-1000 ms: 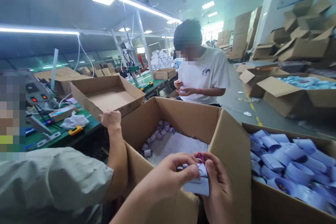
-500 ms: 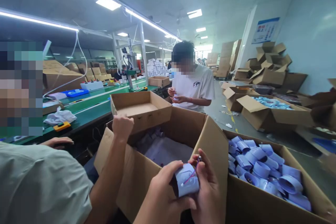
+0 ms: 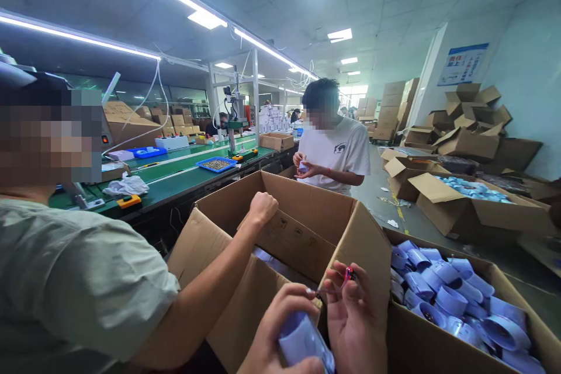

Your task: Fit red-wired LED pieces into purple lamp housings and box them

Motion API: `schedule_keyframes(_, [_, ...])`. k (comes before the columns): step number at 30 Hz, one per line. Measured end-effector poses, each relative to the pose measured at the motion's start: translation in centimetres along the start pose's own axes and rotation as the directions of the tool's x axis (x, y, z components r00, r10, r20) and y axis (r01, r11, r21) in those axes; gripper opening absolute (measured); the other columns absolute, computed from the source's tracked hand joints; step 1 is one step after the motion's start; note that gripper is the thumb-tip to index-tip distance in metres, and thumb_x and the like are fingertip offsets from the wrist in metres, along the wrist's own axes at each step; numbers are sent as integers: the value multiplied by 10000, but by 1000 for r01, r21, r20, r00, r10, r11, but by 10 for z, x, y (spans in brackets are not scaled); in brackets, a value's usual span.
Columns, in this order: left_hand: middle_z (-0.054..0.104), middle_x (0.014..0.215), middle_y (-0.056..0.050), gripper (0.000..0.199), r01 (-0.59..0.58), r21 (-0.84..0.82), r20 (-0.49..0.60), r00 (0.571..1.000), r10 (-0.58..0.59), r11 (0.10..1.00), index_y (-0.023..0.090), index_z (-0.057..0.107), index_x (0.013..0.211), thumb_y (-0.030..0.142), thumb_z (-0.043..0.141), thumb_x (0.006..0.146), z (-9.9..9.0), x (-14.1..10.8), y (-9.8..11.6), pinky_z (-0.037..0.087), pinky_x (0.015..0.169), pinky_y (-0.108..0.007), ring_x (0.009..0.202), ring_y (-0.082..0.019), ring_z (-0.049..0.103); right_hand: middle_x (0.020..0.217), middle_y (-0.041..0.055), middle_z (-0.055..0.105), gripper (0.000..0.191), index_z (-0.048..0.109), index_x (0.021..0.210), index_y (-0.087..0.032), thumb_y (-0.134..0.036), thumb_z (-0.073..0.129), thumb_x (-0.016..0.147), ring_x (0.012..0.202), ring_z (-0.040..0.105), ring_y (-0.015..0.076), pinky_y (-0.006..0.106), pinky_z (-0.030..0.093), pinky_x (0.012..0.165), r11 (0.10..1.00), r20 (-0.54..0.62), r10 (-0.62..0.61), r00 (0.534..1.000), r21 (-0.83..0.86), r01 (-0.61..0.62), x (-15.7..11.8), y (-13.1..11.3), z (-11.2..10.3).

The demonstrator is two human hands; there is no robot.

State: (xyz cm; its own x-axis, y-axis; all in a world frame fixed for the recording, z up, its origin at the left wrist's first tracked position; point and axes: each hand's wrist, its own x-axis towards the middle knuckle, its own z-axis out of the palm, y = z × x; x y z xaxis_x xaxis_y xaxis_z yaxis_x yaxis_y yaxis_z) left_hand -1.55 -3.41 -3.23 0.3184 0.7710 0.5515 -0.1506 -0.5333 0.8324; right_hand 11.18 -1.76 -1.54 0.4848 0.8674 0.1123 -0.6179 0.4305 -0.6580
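Note:
My left hand (image 3: 280, 327) is wrapped round a white plastic housing (image 3: 302, 342), a short tube with a curved wall, low in the view. Between the fingertips of my right hand (image 3: 355, 310) are thin red and blue wires (image 3: 349, 272) with a small dark part at their end. The wires run across to a small white connector (image 3: 310, 291) by my left index finger. Both hands are over the near edge of a large open carton (image 3: 245, 298). On my right, another carton (image 3: 438, 339) is heaped with similar white housings (image 3: 451, 301).
At left a co-worker's arm (image 3: 219, 280) reaches over the large carton, fist on a cardboard piece (image 3: 293, 239) inside it. Another person (image 3: 339, 149) stands beyond, handling a small part. A green conveyor bench (image 3: 175, 178) carries a blue tray (image 3: 216, 164) of small parts.
The co-worker's shallow cardboard box has gone from the carton's rim down into it. My left hand and the housing have lowered and tilted. The wires now stretch between my hands.

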Motion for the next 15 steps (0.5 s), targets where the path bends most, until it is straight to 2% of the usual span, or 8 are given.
schedule_keyframes(2, [505,1441,-120,547,-35,-15,90,995,36,999,329,683,1178,581,773,701,-4,-3,-3,452,1041,-486,1296,-377,525,806,-18,774,286,769,823,-296,-441,896,611,704,715,108,186,589,650,998,26,24,999,-51,-23,3,-1,-3])
schedule_keyframes(3, [426,1529,-113,630,-11,-21,114,993,13,1000,353,650,1253,587,786,684,-5,-4,-2,396,1091,-522,1384,-394,430,783,-18,773,295,773,811,-291,-426,911,587,685,711,104,173,583,640,997,40,42,998,-73,-39,3,-1,-6])
schedule_keyframes(5, [320,1607,-101,793,72,-32,108,992,-68,997,372,537,1390,594,790,672,-7,-5,4,317,1136,-570,1471,-392,278,754,-5,775,306,784,792,-271,-389,933,552,662,710,110,170,580,632,991,65,74,995,-115,-66,3,-2,-12])
schedule_keyframes(6, [316,1610,-99,824,109,-42,88,991,-105,993,367,507,1416,600,784,676,-9,-6,10,289,1147,-584,1482,-386,251,754,5,777,298,789,788,-263,-382,933,556,664,713,119,177,583,631,988,93,91,991,-134,-79,3,-4,-15])
schedule_keyframes(8, [390,1575,-99,780,151,-92,33,988,-149,984,349,543,1391,628,752,693,-14,-5,23,245,1165,-601,1471,-383,283,770,20,779,246,796,802,-268,-370,910,610,646,704,123,187,578,605,983,213,129,968,-153,-98,1,-11,-20])
schedule_keyframes(11, [525,1482,-106,692,153,-145,10,988,-153,978,320,651,1288,650,744,687,-25,-3,45,248,1173,-594,1423,-396,378,770,26,763,175,796,782,-277,-345,890,651,579,662,113,191,545,525,978,423,188,886,-159,-132,-2,-26,-25])
schedule_keyframes(13, [551,1458,-98,628,151,-92,71,987,-145,984,326,668,1264,606,753,708,-32,-2,57,318,1153,-557,1395,-385,426,771,24,743,166,788,757,-264,-348,888,655,546,632,98,188,520,499,971,458,231,858,-168,-172,-3,-35,-27])
schedule_keyframes(15, [571,1431,-84,634,146,37,119,982,-149,989,349,620,1305,481,796,711,-35,-3,66,431,1090,-490,1316,-350,526,794,27,738,163,785,772,-269,-347,882,666,551,635,100,192,523,502,971,456,233,859,-166,-175,-3,-43,-30])
